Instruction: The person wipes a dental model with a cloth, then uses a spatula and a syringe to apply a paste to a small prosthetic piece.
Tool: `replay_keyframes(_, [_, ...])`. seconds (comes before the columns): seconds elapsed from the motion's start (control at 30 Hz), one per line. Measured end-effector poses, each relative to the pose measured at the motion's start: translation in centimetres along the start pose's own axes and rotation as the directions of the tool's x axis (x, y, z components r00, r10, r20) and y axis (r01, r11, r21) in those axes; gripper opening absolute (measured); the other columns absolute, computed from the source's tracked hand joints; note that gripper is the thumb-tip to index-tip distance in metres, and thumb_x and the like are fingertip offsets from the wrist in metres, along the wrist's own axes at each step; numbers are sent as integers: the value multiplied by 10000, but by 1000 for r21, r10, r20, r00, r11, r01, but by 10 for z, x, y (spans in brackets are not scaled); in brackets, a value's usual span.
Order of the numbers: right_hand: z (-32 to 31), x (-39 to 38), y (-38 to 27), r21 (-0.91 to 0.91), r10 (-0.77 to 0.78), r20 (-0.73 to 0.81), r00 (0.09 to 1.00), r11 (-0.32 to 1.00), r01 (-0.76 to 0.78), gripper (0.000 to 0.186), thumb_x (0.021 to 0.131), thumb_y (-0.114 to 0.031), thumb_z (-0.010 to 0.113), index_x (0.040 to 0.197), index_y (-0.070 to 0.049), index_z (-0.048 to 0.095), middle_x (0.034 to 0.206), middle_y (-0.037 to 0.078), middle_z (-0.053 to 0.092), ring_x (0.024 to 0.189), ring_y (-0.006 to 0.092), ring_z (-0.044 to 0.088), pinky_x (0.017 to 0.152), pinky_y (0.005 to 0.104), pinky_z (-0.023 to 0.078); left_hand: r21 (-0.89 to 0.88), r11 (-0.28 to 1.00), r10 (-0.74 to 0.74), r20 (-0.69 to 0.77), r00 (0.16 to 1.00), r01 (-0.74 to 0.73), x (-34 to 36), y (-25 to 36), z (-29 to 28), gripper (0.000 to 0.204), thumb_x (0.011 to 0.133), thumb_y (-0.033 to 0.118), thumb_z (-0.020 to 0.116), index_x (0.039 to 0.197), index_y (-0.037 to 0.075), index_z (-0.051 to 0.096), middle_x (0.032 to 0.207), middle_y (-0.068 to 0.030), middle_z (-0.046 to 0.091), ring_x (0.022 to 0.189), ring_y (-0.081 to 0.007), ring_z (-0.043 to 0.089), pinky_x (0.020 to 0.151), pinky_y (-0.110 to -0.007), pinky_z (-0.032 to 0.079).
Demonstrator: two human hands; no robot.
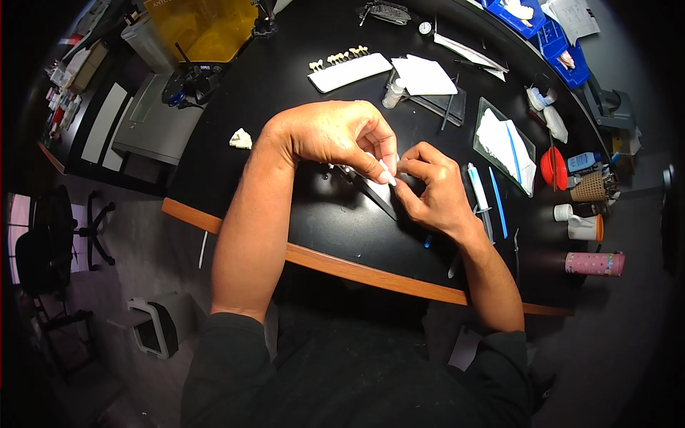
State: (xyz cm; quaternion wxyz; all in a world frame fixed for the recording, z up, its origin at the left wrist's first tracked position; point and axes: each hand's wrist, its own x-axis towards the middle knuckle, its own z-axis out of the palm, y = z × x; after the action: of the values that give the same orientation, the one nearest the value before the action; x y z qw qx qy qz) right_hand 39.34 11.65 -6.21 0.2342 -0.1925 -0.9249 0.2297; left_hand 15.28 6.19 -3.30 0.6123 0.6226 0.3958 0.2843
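Note:
My left hand [335,135] arches over the middle of the desk, thumb and fingers pinched on a small white piece [389,178]. My right hand [432,189] meets it from the right, its thumb and index finger closed at the same piece, whose far side my fingers hide. Beneath both hands lies a dark flat object with a pale surface [382,203], partly covered by my fingers. A syringe-like white tube [477,189] and a thin blue stick [498,203] lie just right of my right hand. A cream dental cast [240,139] sits to the left of my left forearm.
The black desk [335,232] holds a shade-tab holder [349,71], white pad [421,71], small bottle [392,96], glass slab [487,167], red bowl [554,167], pink cylinder [592,262] and blue trays [549,39]. A yellow-covered machine [193,25] stands at back left; a chair [39,250] is at left.

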Motion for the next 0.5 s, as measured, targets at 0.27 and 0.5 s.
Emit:
replay_keyframes(0.27, [4, 0, 0, 84, 87, 10, 996, 993, -87, 63, 802, -5, 735, 864, 6, 740, 852, 130, 639, 768, 299, 665, 697, 377, 539, 13, 1000, -8, 9, 1000, 8, 2, -2, 0, 181, 825, 66, 828, 952, -25, 737, 904, -69, 743, 860, -131, 700, 804, -269, 552])
replay_keyframes(0.5, [5, -1, 1, 86, 93, -6, 996, 992, -92, 38, 837, 3, 738, 870, 0, 720, 851, 124, 627, 746, 276, 654, 685, 366, 526, 5, 1000, -17, 1, 1000, 17, 4, -4, -1, 177, 831, 76, 825, 945, -26, 734, 907, -64, 743, 864, -129, 697, 798, -265, 551])
